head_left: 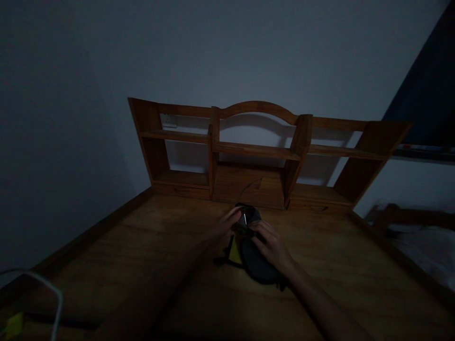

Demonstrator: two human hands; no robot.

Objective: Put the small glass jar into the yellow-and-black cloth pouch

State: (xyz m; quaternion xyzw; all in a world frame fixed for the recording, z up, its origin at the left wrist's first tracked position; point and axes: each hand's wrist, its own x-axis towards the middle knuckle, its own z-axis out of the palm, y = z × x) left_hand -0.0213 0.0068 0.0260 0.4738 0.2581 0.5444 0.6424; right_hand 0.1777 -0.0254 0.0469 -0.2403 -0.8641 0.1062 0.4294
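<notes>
Both my hands meet over the middle of the wooden desk, around a dark, glossy thing that looks like a pair of sunglasses (243, 219); a bright streak crosses its surface. The fingers of my left hand (229, 221) close on its left side. My right hand (267, 240) grips its right side with bent fingers. Just below lies a dark, rounded case (259, 265), partly under my right hand. Beside the case on its left is a flat yellow-green piece (235, 252) with a dark edge. Dim light hides the finer details.
A wooden shelf unit (256, 152) stands along the back of the desk (170, 237) against the wall. At the lower left are a white cable (59, 298) and a yellow object (14, 325). Pale bedding (426, 251) lies beyond the right edge.
</notes>
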